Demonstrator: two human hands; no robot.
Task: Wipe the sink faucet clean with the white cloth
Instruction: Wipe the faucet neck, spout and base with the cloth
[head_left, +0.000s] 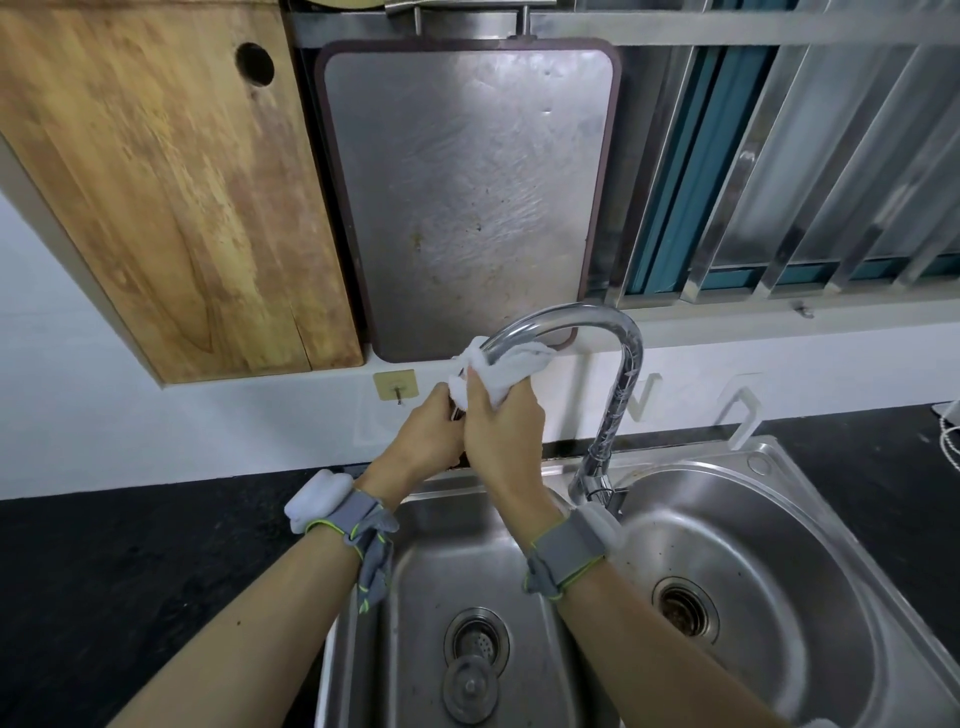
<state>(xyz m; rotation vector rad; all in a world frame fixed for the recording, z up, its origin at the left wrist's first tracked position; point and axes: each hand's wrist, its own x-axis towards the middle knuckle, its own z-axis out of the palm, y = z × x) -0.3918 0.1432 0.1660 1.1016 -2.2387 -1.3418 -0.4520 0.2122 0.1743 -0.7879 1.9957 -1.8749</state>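
Nearest us, at six o'clock, lies the sink, its two basins bare but for a stopper on the left drain. Both our forearms run up over it, a grey band on each wrist.

At the middle of the view our right hand is closed around the cloth, bunching it over the outlet end of the faucet. Our left hand, just at nine o'clock of the right and touching it, is curled about that same end, below the cloth. We cannot tell exactly what its fingers grip, as the right hand covers them.

To do this stroke well, we judge we should keep the cloth wrapped fully round the tube, steady the spout with the left hand, and slide along the arch toward two o'clock, then down the neck to the base, twisting as we go.

Farther off, at twelve o'clock, a metal board stands against the wall, with a wooden board at ten o'clock.
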